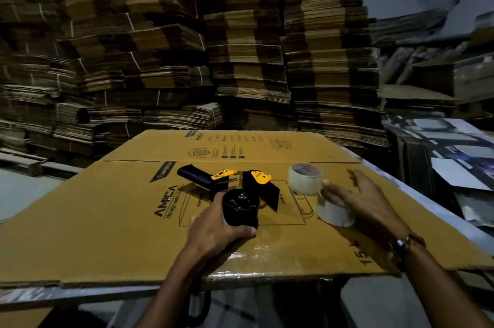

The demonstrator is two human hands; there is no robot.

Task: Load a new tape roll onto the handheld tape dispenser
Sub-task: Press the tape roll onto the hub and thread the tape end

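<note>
— Why is the left hand (216, 226) wrapped round that black drum?

— To pin the tape dispenser (235, 191) down, I'd say. Its fingers curl round the empty hub at the near end, so the tool stays put on the flattened cardboard box (107, 220) while the other hand fetches tape. The handle points away, to the far left.

— And the right hand (355, 199)?

— It's spread out, fingers straight and apart, resting over the nearer white roll (335, 211), holding nothing that I can see. The frame blurs there, so it may only be touching the top of it.

— Which one is the new roll?

— Probably the clear tape roll (305, 179) standing just beyond, right of the dispenser and not yet on it. The near one looks like a bare core. Forearms come in low from the near edge, wristwatch (401, 243) on the right. Stacks of cardboard (240, 46) rise behind the worktop (417, 199).
</note>
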